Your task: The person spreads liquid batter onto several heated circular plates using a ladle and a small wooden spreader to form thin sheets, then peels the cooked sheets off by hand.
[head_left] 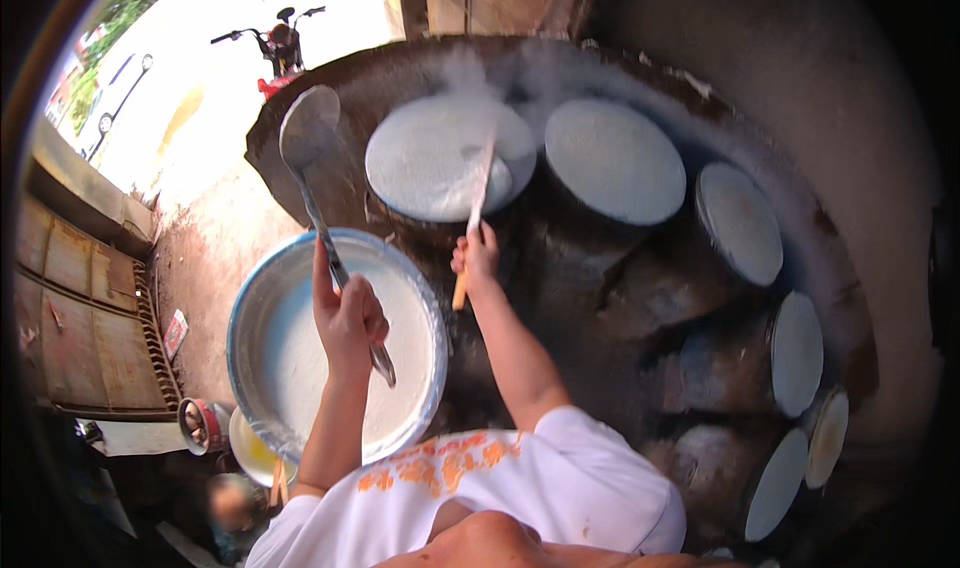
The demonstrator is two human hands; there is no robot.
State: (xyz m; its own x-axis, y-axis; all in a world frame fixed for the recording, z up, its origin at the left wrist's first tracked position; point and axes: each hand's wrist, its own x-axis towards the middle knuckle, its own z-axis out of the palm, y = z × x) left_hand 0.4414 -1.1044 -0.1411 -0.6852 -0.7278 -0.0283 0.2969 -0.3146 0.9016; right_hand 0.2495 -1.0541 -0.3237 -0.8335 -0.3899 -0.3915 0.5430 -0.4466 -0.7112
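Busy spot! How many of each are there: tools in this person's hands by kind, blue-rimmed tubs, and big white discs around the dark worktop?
Ladle, in the left hand: 1
Spatula, in the right hand: 1
Blue-rimmed tub: 1
White discs: 6 plainly seen, perhaps more at the bottom edge
Total: at least 9

No readable lettering (the orange print (pixel 440 472) on the white shirt (pixel 605 483) too indistinct)

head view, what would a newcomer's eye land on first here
An arc of round, white-topped pans curves from top centre down the right side, with steam around the leftmost one. Over that one, the right hand holds a flat spatula. Left of centre, a wide basin of white mixture sits beneath the left hand, which grips a long ladle.
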